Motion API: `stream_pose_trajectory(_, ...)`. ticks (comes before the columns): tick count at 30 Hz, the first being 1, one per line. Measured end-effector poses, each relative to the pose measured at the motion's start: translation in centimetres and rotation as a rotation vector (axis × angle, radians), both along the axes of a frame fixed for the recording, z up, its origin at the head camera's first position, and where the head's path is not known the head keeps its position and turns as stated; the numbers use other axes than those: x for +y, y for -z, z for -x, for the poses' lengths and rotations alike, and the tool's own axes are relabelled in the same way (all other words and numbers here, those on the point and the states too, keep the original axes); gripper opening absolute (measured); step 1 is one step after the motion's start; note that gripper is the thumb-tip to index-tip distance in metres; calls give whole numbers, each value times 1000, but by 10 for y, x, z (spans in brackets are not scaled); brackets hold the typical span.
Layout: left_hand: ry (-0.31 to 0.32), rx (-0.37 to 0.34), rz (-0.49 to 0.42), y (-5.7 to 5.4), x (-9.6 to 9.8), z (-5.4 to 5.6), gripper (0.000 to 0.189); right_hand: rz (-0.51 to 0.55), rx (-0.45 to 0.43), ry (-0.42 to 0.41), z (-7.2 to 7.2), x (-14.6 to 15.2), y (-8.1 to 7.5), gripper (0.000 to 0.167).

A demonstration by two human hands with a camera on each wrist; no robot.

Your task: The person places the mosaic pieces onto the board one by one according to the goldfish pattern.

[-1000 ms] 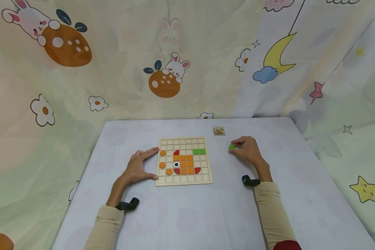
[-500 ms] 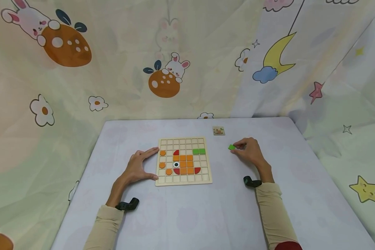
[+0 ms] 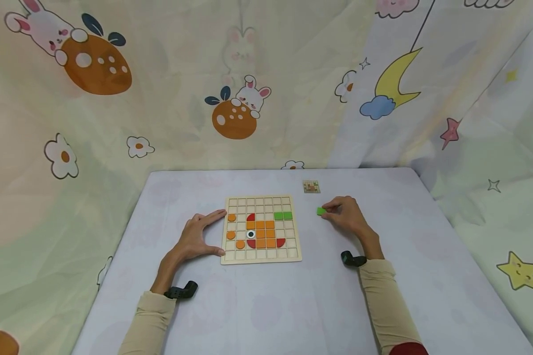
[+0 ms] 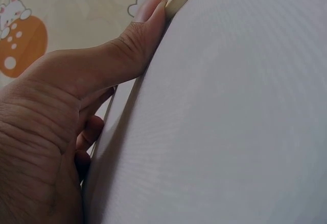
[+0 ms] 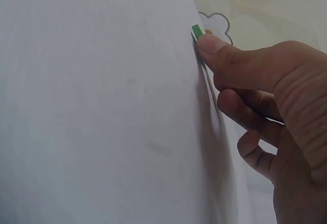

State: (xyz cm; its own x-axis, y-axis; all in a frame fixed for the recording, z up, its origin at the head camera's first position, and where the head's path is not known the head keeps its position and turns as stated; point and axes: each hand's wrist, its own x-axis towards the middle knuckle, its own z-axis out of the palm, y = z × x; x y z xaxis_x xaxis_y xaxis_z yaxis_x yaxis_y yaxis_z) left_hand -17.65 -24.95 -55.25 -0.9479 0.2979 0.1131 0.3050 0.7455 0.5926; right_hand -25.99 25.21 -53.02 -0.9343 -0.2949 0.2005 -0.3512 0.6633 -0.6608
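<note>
A wooden grid board (image 3: 261,258) lies on the table with orange squares (image 3: 265,233), red quarter-round pieces (image 3: 281,242), an eye tile (image 3: 250,234), several orange discs (image 3: 231,235) and two green squares (image 3: 283,215) in its cells. My left hand (image 3: 196,237) spreads thumb and fingers along the board's left edge, touching it. In the left wrist view the thumb (image 4: 127,45) meets the board's side. To the right of the board, my right hand (image 3: 348,215) pinches a green square tile (image 3: 321,211) between thumb and fingers, low over the table; the tile's corner (image 5: 196,30) shows past the thumb.
A small picture card (image 3: 311,186) lies beyond the board's top right corner. The table (image 3: 266,305) is covered in white cloth, and a printed curtain (image 3: 169,98) hangs behind it. Each wrist wears a black camera (image 3: 353,259).
My right hand shifts slightly right, then moves left toward the board with the green square tile. The left hand stays at the board's edge.
</note>
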Motion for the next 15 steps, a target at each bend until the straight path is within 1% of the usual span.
stream_pose_trajectory(8,-6,-13,1,1,1,-1,122,8,5,-56,4,-17,-1,24)
stream_pose_trajectory(15,4,-11,-12,-1,1,-1,123,17,-4,-94,7,-33,-3,24)
